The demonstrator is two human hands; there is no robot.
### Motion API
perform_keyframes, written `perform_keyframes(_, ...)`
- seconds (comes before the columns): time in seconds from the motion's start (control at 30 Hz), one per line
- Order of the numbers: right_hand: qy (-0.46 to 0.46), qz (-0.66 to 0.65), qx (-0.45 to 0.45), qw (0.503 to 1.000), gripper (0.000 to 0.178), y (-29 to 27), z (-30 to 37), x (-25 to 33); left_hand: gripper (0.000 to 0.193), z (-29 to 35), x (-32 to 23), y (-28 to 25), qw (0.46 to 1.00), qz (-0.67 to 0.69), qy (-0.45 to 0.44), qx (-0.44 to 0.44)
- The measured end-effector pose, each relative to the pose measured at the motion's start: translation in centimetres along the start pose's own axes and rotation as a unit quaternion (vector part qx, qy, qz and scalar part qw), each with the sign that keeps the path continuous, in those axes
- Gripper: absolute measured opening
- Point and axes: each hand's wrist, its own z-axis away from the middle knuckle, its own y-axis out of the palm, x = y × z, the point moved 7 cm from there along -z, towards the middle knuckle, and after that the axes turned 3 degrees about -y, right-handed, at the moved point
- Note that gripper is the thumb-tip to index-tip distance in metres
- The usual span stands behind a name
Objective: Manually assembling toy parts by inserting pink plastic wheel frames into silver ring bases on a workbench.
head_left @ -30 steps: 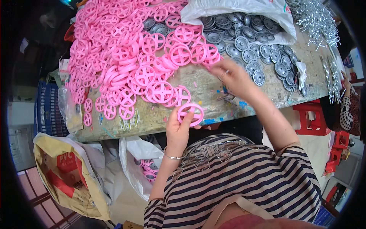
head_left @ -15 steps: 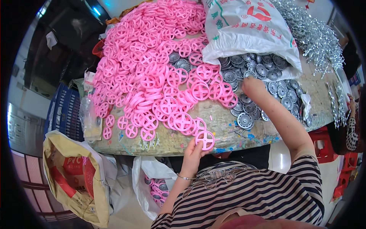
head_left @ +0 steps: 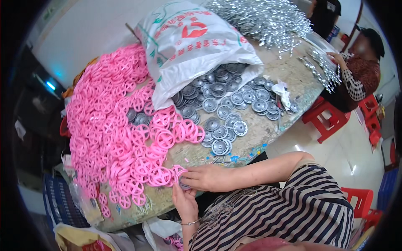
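At the table's near edge my two hands meet. My left hand (head_left: pixel 185 203), with a bracelet at the wrist, is closed on a pink spoked plastic wheel (head_left: pixel 177 176), mostly covered by fingers. My right hand (head_left: pixel 207 177) reaches across from the right and holds a grey plastic disc (head_left: pixel 184 183) against that wheel; its fingers hide how far the two fit together. Just beyond my hands lies a large heap of pink wheels (head_left: pixel 109 121). Several loose grey discs (head_left: pixel 221 146) lie to the right of it.
A white woven sack (head_left: pixel 197 46) spills grey discs at the table's back. Silver tinsel (head_left: pixel 264 21) lies at the back right, near a seated person (head_left: pixel 360 71). Red stools (head_left: pixel 326 117) stand at right. Below the table edge are a white bag (head_left: pixel 161 230) and a tan sack (head_left: pixel 79 236).
My right hand has come back from the grey discs, bringing one to the pink wheel in my left hand. The view has turned toward the right.
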Motion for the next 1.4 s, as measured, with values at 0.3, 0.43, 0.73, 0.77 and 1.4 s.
perform_keyframes(0.3, 0.032, -0.106, -0.102, 0.989, 0.046, 1.5, 0.9, -0.7, 0.029, 1.0, -0.7, 1.0, 0.996, -0.064, 0.04, 0.037)
perform_keyframes(0.43, 0.215, -0.216, -0.069, 0.95, 0.048, 0.1, 0.6, -3.2, 0.032, 1.3, -1.2, 2.5, 0.988, -0.136, 0.056, 0.055)
perform_keyframes(0.73, 0.269, -0.444, -0.035, 0.854, 0.033, 4.6, 2.1, -3.7, 0.031, 1.9, -0.6, 1.0, 0.977, -0.188, 0.073, 0.064)
perform_keyframes(0.77, 0.269, -0.446, -0.037, 0.853, 0.033, 4.8, 2.2, -3.7, 0.031, 2.0, -0.7, 0.7, 0.977, -0.189, 0.075, 0.058)
perform_keyframes(1.4, 0.348, -0.278, -0.028, 0.895, 0.024, -0.4, 0.1, -11.0, 0.037, 16.8, -7.1, -21.4, 0.829, -0.357, 0.168, -0.396)
